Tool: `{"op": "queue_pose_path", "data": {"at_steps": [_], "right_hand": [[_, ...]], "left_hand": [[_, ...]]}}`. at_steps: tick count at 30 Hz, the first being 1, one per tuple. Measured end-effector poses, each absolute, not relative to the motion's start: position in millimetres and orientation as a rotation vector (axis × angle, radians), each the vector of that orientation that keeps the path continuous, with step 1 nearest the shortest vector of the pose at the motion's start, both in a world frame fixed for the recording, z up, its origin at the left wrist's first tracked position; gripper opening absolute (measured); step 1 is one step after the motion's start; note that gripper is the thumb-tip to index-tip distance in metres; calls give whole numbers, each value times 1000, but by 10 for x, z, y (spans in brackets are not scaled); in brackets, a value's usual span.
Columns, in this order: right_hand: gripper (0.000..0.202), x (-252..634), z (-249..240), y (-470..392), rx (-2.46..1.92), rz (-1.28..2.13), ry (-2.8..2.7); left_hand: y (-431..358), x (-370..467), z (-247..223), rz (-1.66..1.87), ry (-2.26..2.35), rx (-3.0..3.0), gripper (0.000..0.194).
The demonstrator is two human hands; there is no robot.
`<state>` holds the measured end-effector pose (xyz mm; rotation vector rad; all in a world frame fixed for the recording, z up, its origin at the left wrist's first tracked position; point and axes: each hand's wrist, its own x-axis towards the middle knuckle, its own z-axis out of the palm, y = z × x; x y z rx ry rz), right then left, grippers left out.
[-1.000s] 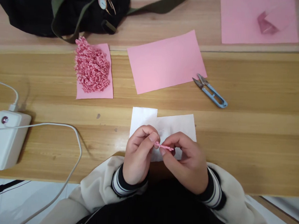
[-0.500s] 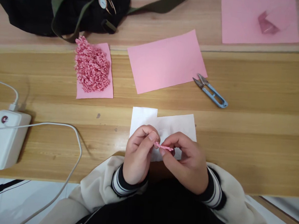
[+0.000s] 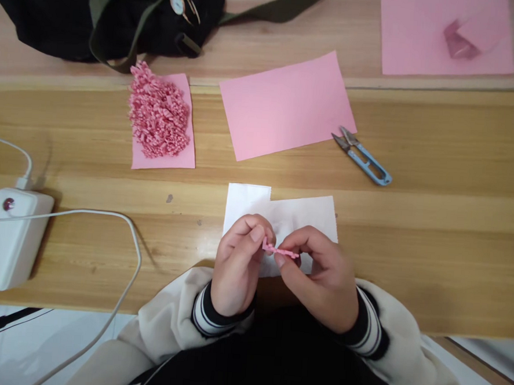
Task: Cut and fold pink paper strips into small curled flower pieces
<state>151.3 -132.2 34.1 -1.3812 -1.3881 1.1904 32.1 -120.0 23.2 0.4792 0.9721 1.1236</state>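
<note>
Between my hands is a thin, knobbly pink strip (image 3: 284,252), perhaps paper or foam; I cannot tell which. My left hand (image 3: 241,267) pinches its left end between thumb and fingers, where a small piece bends upward. My right hand (image 3: 321,278) pinches the strip near its middle and right end, fingers closed. Beneath both hands lie white paper sheets (image 3: 310,210), partly covered by them. Farther left, a heap of small crinkled pink pieces (image 3: 159,117) rests on a pink card (image 3: 171,163).
A larger pink sheet (image 3: 283,107) lies ahead, with blue-handled thread snips (image 3: 363,158) touching its right corner. A white power bank (image 3: 12,241) with a cable (image 3: 125,216) stands at left. At the back are a black bag (image 3: 67,18), a watch (image 3: 177,3) and another pink sheet (image 3: 410,33).
My left thumb has shifted slightly up and left, showing more of the strip's bent left end. My right hand stays almost still.
</note>
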Motion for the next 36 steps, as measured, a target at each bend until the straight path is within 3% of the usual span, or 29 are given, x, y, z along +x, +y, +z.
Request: {"op": "queue_pose_path", "data": {"at_steps": [25,36], "right_hand": [[13,1513,340,-1324,-1434,1171,-1380],[12,1504,359,-1312,-1466,1147,-1399]], "left_hand": [[-1193,305,245,1102,979,467,18],[-1202,303,239,1125,953,495,23]]}}
